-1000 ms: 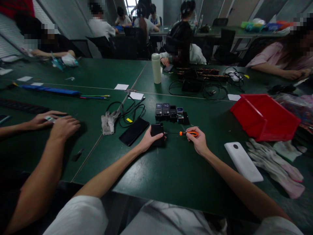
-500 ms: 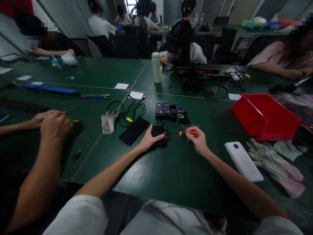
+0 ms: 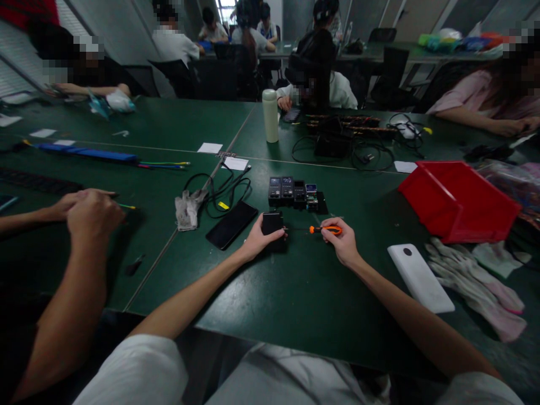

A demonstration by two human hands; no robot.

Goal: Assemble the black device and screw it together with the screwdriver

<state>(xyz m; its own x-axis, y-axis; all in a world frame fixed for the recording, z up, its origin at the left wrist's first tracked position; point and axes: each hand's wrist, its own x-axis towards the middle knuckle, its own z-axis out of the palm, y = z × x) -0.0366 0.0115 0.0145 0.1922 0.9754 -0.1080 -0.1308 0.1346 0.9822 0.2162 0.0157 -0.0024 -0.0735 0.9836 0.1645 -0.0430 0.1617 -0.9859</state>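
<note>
Orange and black, the screwdriver [image 3: 333,230] sat pinched in the right hand [image 3: 345,242], its thin shaft pointing sideways at the boxy black device [image 3: 272,223] clasped in the left hand [image 3: 255,241]. Whether its tip touched, I couldn't tell. Beyond, small dark modules [image 3: 287,191] stood on the smooth green table [image 3: 312,309]; a crumpled cloth glove [image 3: 188,211] lay leftward.

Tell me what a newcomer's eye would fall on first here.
Probably the bright red bin on the right side of the green table. Next, the orange-and-black screwdriver in the right hand, pointing toward the small black box in the left hand. A pale flask stands upright beyond them.
</note>
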